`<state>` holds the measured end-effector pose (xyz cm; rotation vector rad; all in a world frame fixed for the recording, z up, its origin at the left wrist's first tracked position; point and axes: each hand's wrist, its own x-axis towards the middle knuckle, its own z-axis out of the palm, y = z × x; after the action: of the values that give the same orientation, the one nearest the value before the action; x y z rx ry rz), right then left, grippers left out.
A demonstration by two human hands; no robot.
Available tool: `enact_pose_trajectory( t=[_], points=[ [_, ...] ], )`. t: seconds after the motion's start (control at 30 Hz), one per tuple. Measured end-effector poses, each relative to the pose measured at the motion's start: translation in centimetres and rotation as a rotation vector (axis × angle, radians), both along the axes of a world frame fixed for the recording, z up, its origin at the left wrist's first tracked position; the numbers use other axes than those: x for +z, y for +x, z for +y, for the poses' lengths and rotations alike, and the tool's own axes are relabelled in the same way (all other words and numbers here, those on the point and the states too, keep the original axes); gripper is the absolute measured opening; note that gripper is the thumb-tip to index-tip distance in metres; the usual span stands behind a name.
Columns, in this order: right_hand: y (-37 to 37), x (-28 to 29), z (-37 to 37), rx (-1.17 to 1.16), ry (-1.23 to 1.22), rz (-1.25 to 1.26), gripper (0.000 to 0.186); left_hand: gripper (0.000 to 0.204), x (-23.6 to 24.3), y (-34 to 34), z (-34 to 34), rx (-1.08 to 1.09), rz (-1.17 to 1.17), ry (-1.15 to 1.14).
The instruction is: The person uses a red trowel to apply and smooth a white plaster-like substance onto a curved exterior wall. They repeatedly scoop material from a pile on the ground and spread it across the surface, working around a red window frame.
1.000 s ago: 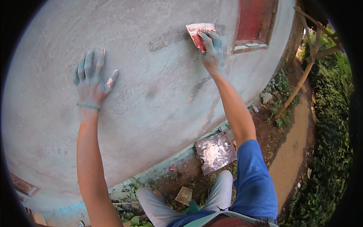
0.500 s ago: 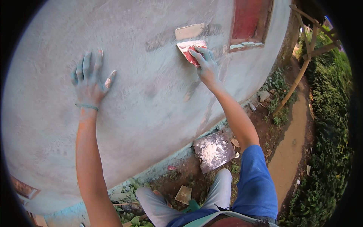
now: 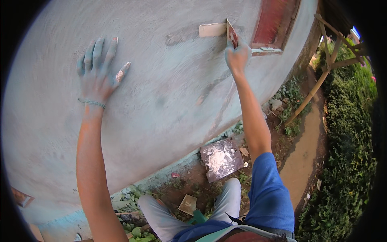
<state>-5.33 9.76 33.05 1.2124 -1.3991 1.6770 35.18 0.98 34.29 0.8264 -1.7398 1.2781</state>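
Observation:
My left hand (image 3: 98,72) lies flat against the grey-blue plastered wall (image 3: 153,109), its fingers spread and dusted with blue, a white smear on the thumb. Higher up and to the right, my right hand (image 3: 238,56) grips a red putty knife (image 3: 231,34) streaked with white. The blade stands edge-on to the wall, at the right end of a pale patch of putty (image 3: 212,30). Around that patch runs a darker grey band. My right fingers are partly hidden behind the hand.
A red-paned window (image 3: 274,24) with a ledge is just right of the knife. On the soil at the wall's foot lies a board (image 3: 205,157) heaped with white putty. Wooden poles (image 3: 312,94), a dirt path (image 3: 304,153) and a hedge (image 3: 346,141) are on the right.
My right hand has moved up and right, turning the putty knife from facing broadside to edge-on. The left palm stays on the wall. The whole view has shifted slightly.

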Motion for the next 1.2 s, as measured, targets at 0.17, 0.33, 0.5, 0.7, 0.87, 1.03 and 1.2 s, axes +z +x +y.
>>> enact_pose_trajectory(
  t=[0.17, 0.33, 0.5, 0.7, 0.87, 1.03, 1.2],
  points=[
    [2.4, -0.6, 0.1, 0.088, 0.009, 0.032, 0.028, 0.078, 0.0, 0.0, -0.2, -0.03, 0.011, -0.001],
    [4.1, -1.3, 0.0, 0.089, 0.055, 0.029, 0.026, 0.075, 0.1, -0.4, 0.2, -0.042, 0.017, 0.012],
    [7.5, -1.8, 0.0, 0.062, 0.066, 0.02, 0.024, 0.075, 0.0, -0.1, -0.2, -0.045, 0.019, 0.01],
    [10.8, -2.5, 0.3, 0.008, 0.085, 0.082, 0.026, 0.076, 0.1, -0.2, -0.1, -0.052, 0.022, 0.032],
    [12.9, -3.2, 0.3, 0.009, 0.048, 0.123, 0.02, 0.077, 0.0, -0.3, -0.3, -0.031, 0.012, 0.036],
    [11.6, -3.5, 1.9, 0.266, 0.137, 0.04, 0.021, 0.077, -0.4, -0.5, -0.2, 0.047, 0.005, 0.083],
    [6.9, -2.6, 3.6, 0.592, 0.144, -0.403, 0.023, 0.075, 0.1, -0.1, -0.5, 0.003, 0.008, 0.04]
  ],
)
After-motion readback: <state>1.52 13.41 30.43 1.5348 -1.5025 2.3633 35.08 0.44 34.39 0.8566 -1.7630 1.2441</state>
